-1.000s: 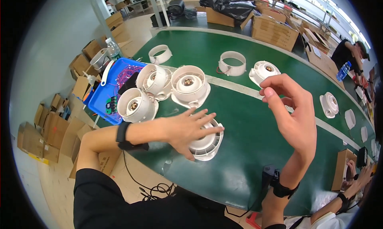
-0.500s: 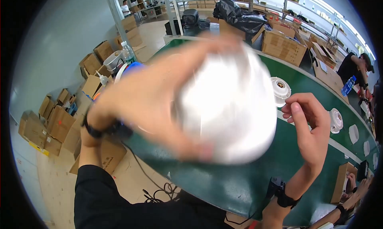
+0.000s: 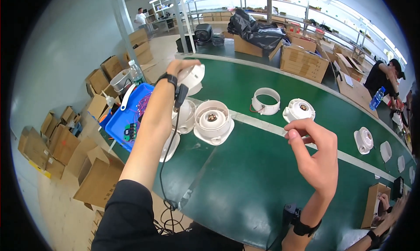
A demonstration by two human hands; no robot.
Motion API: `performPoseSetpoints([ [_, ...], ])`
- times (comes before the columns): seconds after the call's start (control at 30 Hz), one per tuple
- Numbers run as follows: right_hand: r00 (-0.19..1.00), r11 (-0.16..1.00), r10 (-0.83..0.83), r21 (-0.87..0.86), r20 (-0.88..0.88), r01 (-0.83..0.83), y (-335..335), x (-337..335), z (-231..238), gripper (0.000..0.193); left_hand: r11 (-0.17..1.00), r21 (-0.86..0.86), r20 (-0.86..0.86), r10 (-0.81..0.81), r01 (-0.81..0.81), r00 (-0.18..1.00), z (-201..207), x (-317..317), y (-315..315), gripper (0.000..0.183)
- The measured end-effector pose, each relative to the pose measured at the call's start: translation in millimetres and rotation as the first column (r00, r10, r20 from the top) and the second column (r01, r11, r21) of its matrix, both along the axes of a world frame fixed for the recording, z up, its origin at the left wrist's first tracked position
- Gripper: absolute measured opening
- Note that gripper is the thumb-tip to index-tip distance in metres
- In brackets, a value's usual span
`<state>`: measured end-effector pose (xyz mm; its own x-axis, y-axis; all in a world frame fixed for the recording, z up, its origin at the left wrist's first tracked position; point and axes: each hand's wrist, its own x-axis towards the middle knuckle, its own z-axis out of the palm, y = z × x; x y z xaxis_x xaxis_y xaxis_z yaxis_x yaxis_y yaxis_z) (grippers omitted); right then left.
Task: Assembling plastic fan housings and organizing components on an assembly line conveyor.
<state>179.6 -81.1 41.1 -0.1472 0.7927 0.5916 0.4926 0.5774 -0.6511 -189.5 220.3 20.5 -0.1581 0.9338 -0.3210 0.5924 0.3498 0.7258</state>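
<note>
My left hand (image 3: 183, 66) is stretched to the far left part of the table. It grips a tilted white plastic housing (image 3: 192, 79) from above, and its fingers are partly hidden behind the part. Just nearer stands a round white housing with stepped rings and a brass-coloured centre (image 3: 213, 121). Beside that, another white housing (image 3: 186, 117) is partly covered by my forearm. My right hand (image 3: 318, 152) hovers over the table's right half, thumb and fingertips curled together; whether something small is between them is hidden. Beyond it sits a similar white housing (image 3: 299, 110), next to a white ring with a thin wire (image 3: 266, 101).
A blue tray (image 3: 114, 125) of wires and green terminal blocks stands at the left edge. More white parts (image 3: 363, 140) lie to the right. Cardboard boxes (image 3: 305, 62) line the far side. Another person's hands (image 3: 385, 207) work at lower right. A black cable (image 3: 162, 176) hangs near my left arm.
My left hand has carried the white housing from close in front of me to the far left of the table. My right hand has shifted slightly left and down, still curled.
</note>
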Motion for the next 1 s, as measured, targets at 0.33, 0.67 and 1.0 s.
performPoseSetpoints([
  [0.33,1.0,1.0,-0.02,0.018,0.003,0.02,9.2,0.4,-5.1,0.005,0.969,0.109,-0.109,0.235,-0.223,0.966,-84.5,-9.6,61.6,0.111],
  [0.67,0.999,0.999,-0.028,0.024,0.03,0.028,14.3,-2.3,-6.8,0.008,0.82,0.295,-0.548,-0.275,0.49,0.79,-64.0,-3.8,90.7,0.118],
  [1.0,0.997,1.0,0.009,-0.006,0.078,-0.009,18.7,-4.8,-11.9,0.008,0.544,-0.305,-0.62,-0.736,0.782,0.27,-78.9,86.3,70.8,0.114],
])
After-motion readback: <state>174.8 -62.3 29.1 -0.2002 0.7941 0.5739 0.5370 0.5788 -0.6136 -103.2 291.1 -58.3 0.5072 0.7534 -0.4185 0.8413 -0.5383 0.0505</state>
